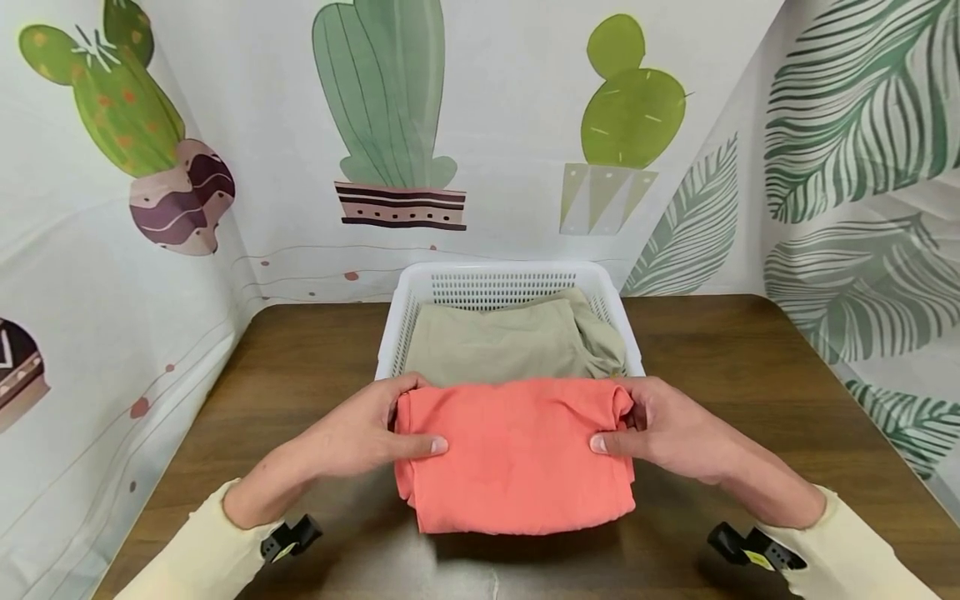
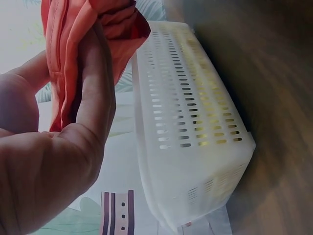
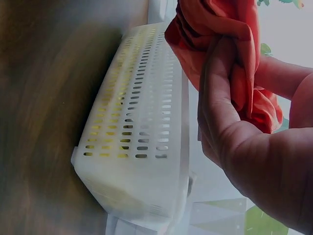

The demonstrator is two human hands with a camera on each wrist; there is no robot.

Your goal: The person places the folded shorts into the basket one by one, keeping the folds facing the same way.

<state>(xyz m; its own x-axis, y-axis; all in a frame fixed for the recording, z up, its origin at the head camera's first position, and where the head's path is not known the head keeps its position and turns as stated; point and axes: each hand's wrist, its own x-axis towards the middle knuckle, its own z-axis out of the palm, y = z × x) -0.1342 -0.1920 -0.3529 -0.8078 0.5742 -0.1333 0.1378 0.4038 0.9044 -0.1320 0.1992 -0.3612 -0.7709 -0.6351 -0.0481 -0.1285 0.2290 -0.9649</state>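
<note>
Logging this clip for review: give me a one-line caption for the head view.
Both hands, left hand and right hand, hold a folded coral cloth before a white basket containing beige cloth.

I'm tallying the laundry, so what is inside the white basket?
In the white basket lies a folded khaki garment, filling most of it. The coral garment, held by the left hand and right hand, covers its front edge; anything beneath the khaki is hidden.

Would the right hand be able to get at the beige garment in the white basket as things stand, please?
Probably not straight away: the right hand grips the folded coral garment, as does the left hand, and that bundle hangs before the basket. The beige garment lies uncovered from above.
</note>
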